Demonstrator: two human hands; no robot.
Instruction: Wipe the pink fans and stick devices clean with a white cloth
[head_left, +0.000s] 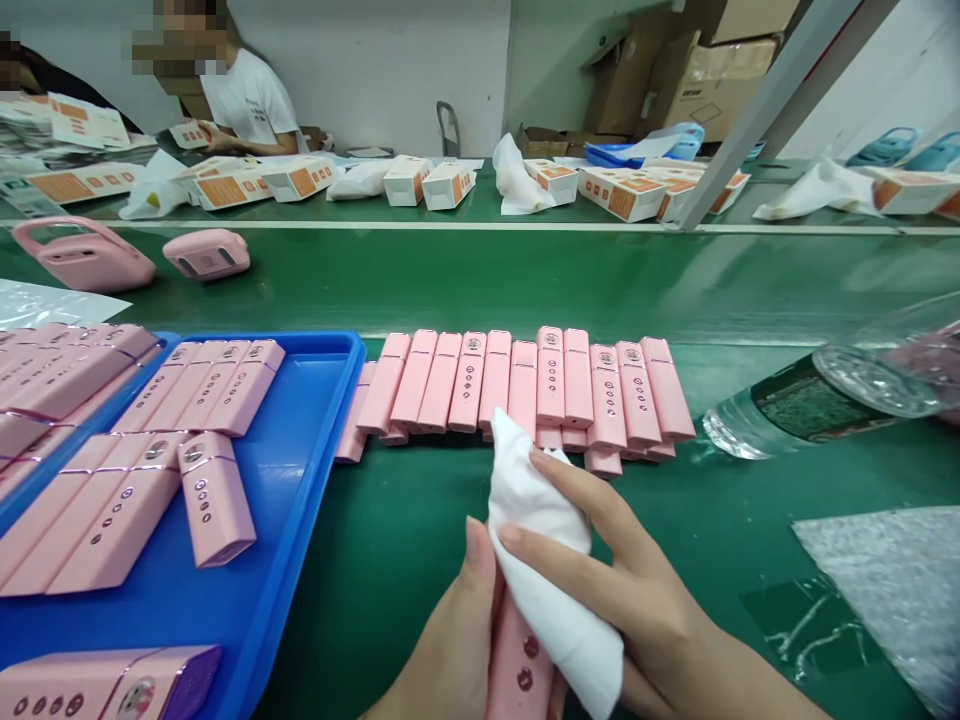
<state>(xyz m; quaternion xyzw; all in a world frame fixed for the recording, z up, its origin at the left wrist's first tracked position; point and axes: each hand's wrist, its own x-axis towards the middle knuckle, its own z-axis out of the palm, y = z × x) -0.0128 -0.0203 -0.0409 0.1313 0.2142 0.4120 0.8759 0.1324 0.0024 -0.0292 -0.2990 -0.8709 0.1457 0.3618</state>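
Note:
Low in the middle of the view, my left hand (450, 640) is wrapped round a pink rectangular device (517, 655) with small round metallic buttons. My right hand (637, 590) presses a white cloth (536, 540) against the top of that device, fingers bent over the fabric. The cloth hides the device's upper end. Just beyond my hands lies a row of similar pink devices (472, 385), side by side on the green table, some on top of others. Several more pink devices (112, 510) lie in a blue tray (300, 480) to my left.
A clear plastic bottle (817, 400) lies on its side at the right, near a translucent sheet (900, 570). Two pink rounded items (206, 255) stand at the back left. Behind a ledge are orange-and-white boxes (622, 190) and a person in a white shirt (255, 95).

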